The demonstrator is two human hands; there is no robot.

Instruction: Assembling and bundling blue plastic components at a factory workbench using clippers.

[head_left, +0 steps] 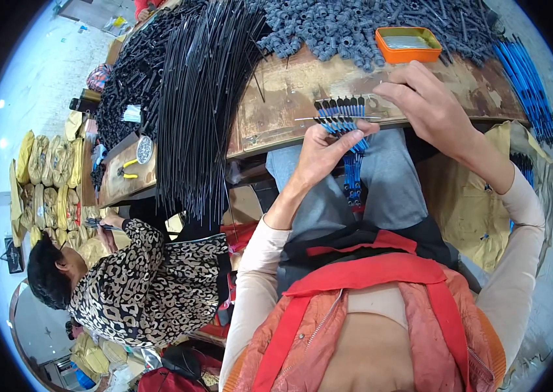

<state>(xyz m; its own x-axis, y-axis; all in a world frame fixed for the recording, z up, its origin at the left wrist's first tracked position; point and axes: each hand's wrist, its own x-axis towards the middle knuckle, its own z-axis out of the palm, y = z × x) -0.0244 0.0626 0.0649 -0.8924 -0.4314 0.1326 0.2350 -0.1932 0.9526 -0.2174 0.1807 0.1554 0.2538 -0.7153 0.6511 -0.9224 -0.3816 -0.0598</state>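
Observation:
My left hand (321,157) is closed around a fanned bundle of slim blue-and-black rods (353,171) at the table's front edge, above my lap. Their black, flattened tips stand in a row past my fingers. A thin metal pin (304,119) lies crosswise at the bundle, near those tips. To the right, my right hand (436,116) is raised above the table edge, its fingers bent and drawn together. Whatever they pinch, if anything, is too small to make out. Just beyond it sits an orange box (413,56) with thin pale pins inside.
Grey plastic fittings (329,29) heap along the back of the worn wooden table (276,98). Long black rods (191,111) overhang its front at left. Finished-looking blue rods (530,91) lie at far right, above a tan sack (485,215). A co-worker (152,281) sits at left.

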